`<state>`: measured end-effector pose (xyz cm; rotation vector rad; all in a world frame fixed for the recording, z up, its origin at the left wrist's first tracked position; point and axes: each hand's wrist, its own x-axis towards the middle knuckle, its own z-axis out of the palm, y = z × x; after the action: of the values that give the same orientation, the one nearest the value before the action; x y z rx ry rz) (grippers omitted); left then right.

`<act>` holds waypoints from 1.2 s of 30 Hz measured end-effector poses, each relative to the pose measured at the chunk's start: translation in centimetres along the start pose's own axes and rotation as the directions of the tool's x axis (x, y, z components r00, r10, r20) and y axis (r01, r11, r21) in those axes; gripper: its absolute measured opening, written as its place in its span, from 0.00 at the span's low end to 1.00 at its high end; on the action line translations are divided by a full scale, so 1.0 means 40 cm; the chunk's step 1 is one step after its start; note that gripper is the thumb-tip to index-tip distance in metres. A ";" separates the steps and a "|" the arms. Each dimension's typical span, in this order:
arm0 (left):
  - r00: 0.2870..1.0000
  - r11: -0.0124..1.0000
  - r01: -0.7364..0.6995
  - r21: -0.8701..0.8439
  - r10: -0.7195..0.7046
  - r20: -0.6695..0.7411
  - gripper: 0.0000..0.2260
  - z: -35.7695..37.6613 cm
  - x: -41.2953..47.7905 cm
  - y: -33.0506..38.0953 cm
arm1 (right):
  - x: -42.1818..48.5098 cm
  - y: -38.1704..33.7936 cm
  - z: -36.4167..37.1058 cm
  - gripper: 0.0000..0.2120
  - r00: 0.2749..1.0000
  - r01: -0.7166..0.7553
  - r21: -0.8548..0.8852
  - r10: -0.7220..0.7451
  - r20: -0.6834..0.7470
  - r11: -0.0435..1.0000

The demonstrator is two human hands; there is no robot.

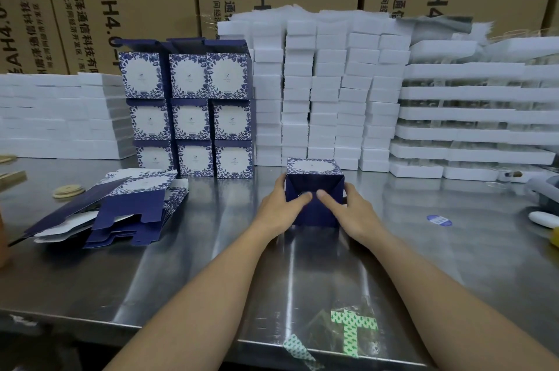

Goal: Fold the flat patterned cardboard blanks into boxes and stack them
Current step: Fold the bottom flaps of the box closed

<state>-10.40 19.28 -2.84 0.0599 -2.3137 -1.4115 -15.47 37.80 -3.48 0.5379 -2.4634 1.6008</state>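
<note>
While the half-folded box [314, 167] sits on the table [211, 265] squarely between the hands, left hand [279, 207] and right hand [355, 212] grip its sides, thumbs pressing the navy flaps [314, 213] inward, with the finished stack [190, 116] up-left, nearer the left.

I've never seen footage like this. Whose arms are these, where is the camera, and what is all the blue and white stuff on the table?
No machine here: these are a person's bare hands, filmed by one camera worn on the head, looking forward and down. The left hand and right hand grip a half-folded box, thumbs pressing its navy flaps. On the steel table, flat blanks lie to the left; finished boxes stand stacked behind them, beside white blocks.
</note>
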 end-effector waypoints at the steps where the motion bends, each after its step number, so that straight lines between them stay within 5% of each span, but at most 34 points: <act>1: 1.000 0.998 0.031 -0.062 -0.031 0.002 0.28 0.000 -0.002 0.006 | -0.003 -0.009 -0.001 0.29 1.000 -0.026 0.023 0.026 -0.004 0.999; 6: 0.992 0.969 0.124 -0.214 -0.122 0.022 0.48 -0.006 0.007 0.026 | 0.007 -0.040 -0.009 0.46 0.992 -0.128 0.115 0.128 0.008 0.985; 12: 0.977 0.930 0.190 -0.314 -0.209 -0.028 0.59 -0.009 0.026 0.032 | 0.013 -0.049 -0.018 0.48 0.972 -0.234 0.269 0.229 0.051 0.934; 15: 0.978 0.918 0.181 -0.353 -0.205 -0.032 0.53 -0.022 0.019 0.048 | 0.009 -0.054 -0.016 0.43 0.978 -0.206 0.296 0.202 0.044 0.933; 18: 0.989 0.894 0.023 -0.448 -0.086 -0.121 0.39 -0.035 0.015 0.068 | 0.003 -0.079 -0.022 0.26 0.995 -0.070 0.416 0.093 -0.037 0.907; 21: 0.965 0.817 -0.113 -0.566 -0.045 -0.257 0.26 -0.058 0.023 0.081 | 0.012 -0.088 -0.046 0.30 0.990 0.025 0.594 0.060 -0.124 0.804; 25: 0.974 0.773 -0.095 -0.627 -0.058 -0.219 0.23 -0.069 0.022 0.081 | 0.018 -0.082 -0.064 0.12 0.984 0.016 0.677 0.110 -0.143 0.736; 32: 0.992 0.816 -0.052 -0.576 -0.023 -0.123 0.22 -0.052 0.014 0.074 | 0.005 -0.094 -0.052 0.13 0.990 -0.107 0.671 0.141 0.004 0.733; 36: 0.992 0.802 -0.019 -0.598 -0.059 -0.112 0.19 -0.055 0.007 0.081 | 0.000 -0.094 -0.057 0.12 0.987 -0.073 0.668 0.150 -0.059 0.741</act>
<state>-9.23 18.93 0.89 -0.0168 -1.6719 -2.0224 -14.19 38.50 0.66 0.3604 -1.8064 2.4923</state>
